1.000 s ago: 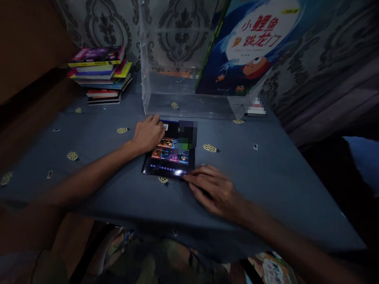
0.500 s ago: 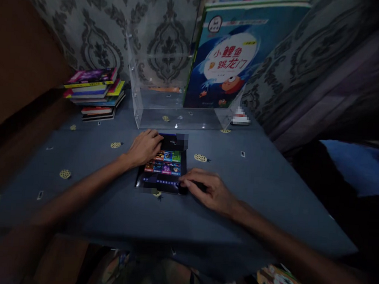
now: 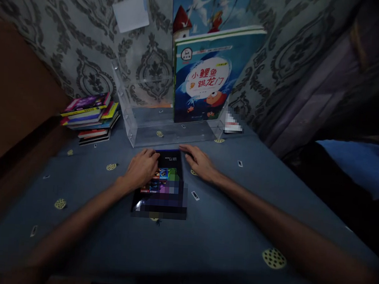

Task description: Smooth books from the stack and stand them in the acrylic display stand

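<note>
- My right hand [image 3: 200, 161] has left the near corner of the dark book [image 3: 163, 181], where it sat half a second ago, and now lies at the book's far right edge, about two o'clock from its middle, fingers spread flat on the counter [image 3: 243, 214] and touching the cover's edge.
- My left hand [image 3: 142, 169] has hardly moved: it is still pressed palm-down on the far left part of the cover, fingers loosely apart, gripping nothing.
- The book itself lies flat at the centre of the counter, its far edge just short of the clear acrylic stand [image 3: 135, 126] at twelve o'clock. With both hands now at the far end, I judge it is being steadied or nudged toward that stand.
- My view has tipped up since then, so the picture book [image 3: 201, 80] upright in the stand shows whole, with another behind it.
- A stack of books [image 3: 90, 116] sits at ten o'clock, well apart.
- The near part of the cover is blurred out, the room is dim, and I cannot tell whether the right fingertips hook under the book's edge.
</note>
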Tool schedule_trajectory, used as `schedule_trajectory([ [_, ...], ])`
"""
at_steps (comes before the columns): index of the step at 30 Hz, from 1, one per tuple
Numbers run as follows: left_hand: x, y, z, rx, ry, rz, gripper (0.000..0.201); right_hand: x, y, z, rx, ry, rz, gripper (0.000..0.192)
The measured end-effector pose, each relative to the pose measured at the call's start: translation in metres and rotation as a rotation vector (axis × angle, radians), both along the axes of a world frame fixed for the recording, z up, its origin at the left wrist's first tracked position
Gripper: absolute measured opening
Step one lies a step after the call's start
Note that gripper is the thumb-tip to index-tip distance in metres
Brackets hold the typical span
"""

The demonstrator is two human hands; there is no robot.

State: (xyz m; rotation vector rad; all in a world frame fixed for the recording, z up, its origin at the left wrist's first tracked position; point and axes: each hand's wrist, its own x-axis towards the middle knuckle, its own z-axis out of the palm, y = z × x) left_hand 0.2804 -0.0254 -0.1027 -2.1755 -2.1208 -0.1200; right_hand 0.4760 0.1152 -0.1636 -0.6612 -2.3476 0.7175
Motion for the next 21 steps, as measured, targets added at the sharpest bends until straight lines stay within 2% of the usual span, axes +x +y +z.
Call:
schedule_trajectory([
  [4,-0.018,0.003,-0.011,0.039,-0.087,-0.051,0.037,0.006,-0.010,0.001,0.111,-0.055,0.061,0.041],
  [8,-0.031,-0.008,-0.018,0.065,-0.129,-0.095,0.039,0.020,-0.030,0.006,0.188,-0.154,0.232,0.045],
  [13,-0.023,-0.037,-0.016,0.059,-0.134,-0.142,0.038,0.063,-0.071,0.011,0.265,-0.201,0.447,0.087],
  [16,-0.012,-0.057,-0.013,0.047,-0.146,-0.177,0.037,0.086,-0.110,0.015,0.307,-0.211,0.476,0.110],
  [18,-0.004,-0.069,-0.012,0.030,-0.159,-0.214,0.038,0.093,-0.139,0.016,0.332,-0.229,0.416,0.099],
  [21,0.005,-0.085,-0.010,0.001,-0.178,-0.270,0.039,0.088,-0.179,0.010,0.397,-0.247,0.472,0.075],
])
